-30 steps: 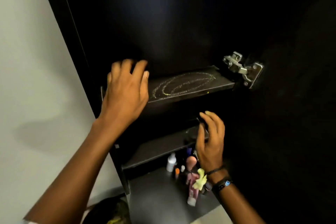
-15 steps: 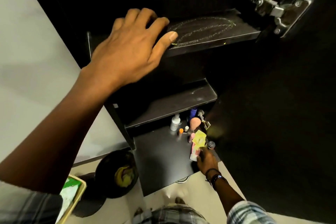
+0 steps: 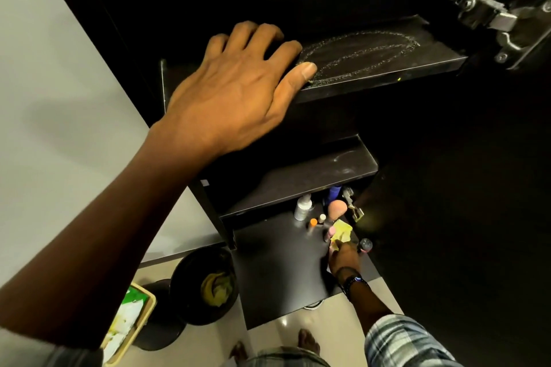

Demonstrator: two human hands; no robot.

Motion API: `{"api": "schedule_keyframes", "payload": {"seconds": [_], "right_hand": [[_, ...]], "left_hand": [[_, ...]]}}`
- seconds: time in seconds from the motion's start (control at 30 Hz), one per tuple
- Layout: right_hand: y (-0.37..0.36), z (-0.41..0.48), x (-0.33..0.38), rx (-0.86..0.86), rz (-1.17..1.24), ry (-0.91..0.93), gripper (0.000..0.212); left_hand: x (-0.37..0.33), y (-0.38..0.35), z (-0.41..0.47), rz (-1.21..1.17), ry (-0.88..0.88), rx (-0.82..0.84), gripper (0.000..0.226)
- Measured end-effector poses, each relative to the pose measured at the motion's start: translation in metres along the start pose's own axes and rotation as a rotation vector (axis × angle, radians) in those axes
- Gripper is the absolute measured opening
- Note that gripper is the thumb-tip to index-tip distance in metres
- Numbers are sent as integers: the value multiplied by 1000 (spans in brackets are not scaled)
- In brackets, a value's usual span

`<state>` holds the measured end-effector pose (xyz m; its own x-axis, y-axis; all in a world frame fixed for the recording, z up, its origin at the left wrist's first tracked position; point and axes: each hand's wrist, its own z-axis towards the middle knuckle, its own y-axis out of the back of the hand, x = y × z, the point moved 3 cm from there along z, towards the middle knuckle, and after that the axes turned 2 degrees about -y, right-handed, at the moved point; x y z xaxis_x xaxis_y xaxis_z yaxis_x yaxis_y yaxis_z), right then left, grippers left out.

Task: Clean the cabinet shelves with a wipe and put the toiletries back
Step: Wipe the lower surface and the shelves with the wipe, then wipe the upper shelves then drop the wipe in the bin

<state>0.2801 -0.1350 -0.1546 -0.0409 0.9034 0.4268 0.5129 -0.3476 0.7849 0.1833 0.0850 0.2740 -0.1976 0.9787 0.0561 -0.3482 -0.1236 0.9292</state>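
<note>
1. Down at five o'clock of the view, the right hand [image 3: 343, 259] hangs low over the bottom shelf [image 3: 277, 271], its fingers curled round a yellow wipe [image 3: 342, 232].
2. The wipe sticks out at that hand's twelve o'clock. It is right against the toiletries [image 3: 322, 211], which include a white bottle [image 3: 302, 207], a pink sponge [image 3: 337, 208] and small capped pieces crowded at the shelf's back right.
3. Up at eleven o'clock, the left hand [image 3: 235, 89] lies flat with its fingers spread on the left end of the top shelf [image 3: 387, 74], holding nothing.
4. A pale ring of residue [image 3: 366, 50] marks the top shelf at the left hand's three o'clock, and the middle shelf [image 3: 298, 182] shows faint smears. I judge that neither is wiped clean yet.
5. Both upper shelves carry no toiletries, so the putting back looks not yet begun. By my reckoning most of the task is left.
6. The wipe is well apart from the ring, which lies far off at the wipe's twelve o'clock.
</note>
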Motion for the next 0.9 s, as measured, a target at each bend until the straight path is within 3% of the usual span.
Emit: {"api": "schedule_keyframes", "payload": {"seconds": [0.4, 0.53, 0.63, 0.73, 0.9], "right_hand": [[12, -28, -13, -48, 47, 127, 35], [30, -44, 1, -174, 151, 174, 21], [53, -61, 17, -306, 216, 198, 24], [79, -76, 33, -459, 293, 294, 16], [134, -107, 75, -640, 561, 511, 22]], "left_hand": [[-3, 1, -1, 27, 0, -11, 56], [-2, 1, 0, 17, 8, -2, 55], [0, 2, 0, 9, 15, 6, 54], [-1, 2, -1, -3, 18, 3, 55], [-1, 3, -2, -12, 25, 14, 56]]}}
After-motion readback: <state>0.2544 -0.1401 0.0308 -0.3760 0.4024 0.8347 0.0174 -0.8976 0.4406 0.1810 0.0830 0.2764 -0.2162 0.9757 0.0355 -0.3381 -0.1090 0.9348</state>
